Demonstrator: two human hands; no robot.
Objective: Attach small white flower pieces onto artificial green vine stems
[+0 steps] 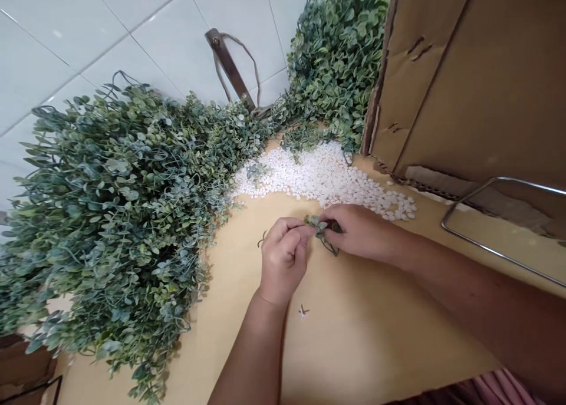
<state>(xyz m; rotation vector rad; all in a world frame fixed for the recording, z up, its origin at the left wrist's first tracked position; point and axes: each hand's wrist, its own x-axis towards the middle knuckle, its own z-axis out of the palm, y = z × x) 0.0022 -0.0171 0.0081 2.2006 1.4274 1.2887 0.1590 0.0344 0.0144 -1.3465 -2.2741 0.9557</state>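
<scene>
Near the middle of the tan work surface, my left hand [286, 253] is closed, its thumb and forefinger pinching one end of a small green artificial sprig [317, 223]. My right hand [351, 231] pinches the same sprig from the other side, fingers bent around its leaves. Part of the stem hangs below my right fingers. The fingertips of both hands almost meet. Just behind them spreads a heap of small white pieces [309, 172]. A tiny twig-like piece [303, 312] lies on the surface nearer to me.
A large pile of artificial greenery [128, 204] fills the left, with another bunch [340, 57] at the back. A cardboard box [481, 86] and a metal wire frame [469, 243] stand on the right. A strap-like brown piece [232, 69] leans against the white tiled wall [172, 33].
</scene>
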